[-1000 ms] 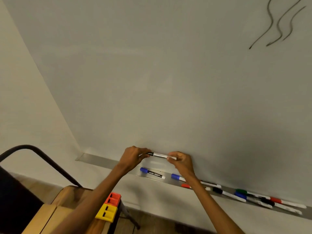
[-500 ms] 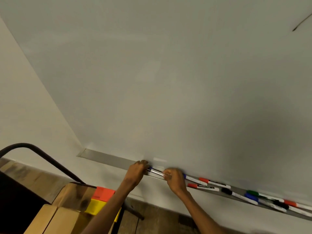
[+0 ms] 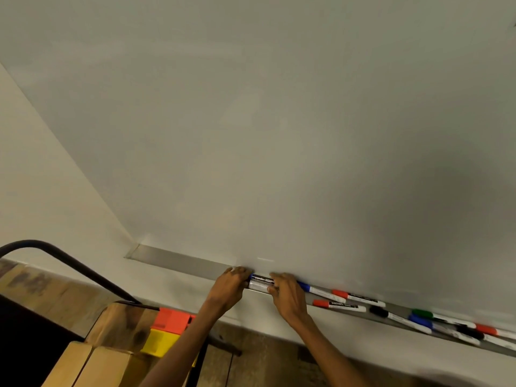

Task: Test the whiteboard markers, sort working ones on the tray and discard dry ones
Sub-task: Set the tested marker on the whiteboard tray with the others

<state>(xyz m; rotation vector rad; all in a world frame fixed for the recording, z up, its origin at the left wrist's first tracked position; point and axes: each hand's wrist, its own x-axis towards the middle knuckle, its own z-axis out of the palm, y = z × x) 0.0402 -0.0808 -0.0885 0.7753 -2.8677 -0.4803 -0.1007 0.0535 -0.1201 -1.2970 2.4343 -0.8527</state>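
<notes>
Both my hands rest at the metal tray under the whiteboard. My left hand and my right hand each grip one end of a white marker that lies down on the tray. A blue-capped marker lies just behind it, touching it. To the right, the tray holds a blue marker, two red markers, and a cluster of black, green, blue and red ones.
A wooden table top stands at lower left with a red block and a yellow block on its edge. A black curved chair rail arcs over it. Wooden floor lies below.
My hands have lowered the white marker from in front of the board down onto the tray beside the blue marker. The view has tilted, so the black squiggles are gone from sight.
</notes>
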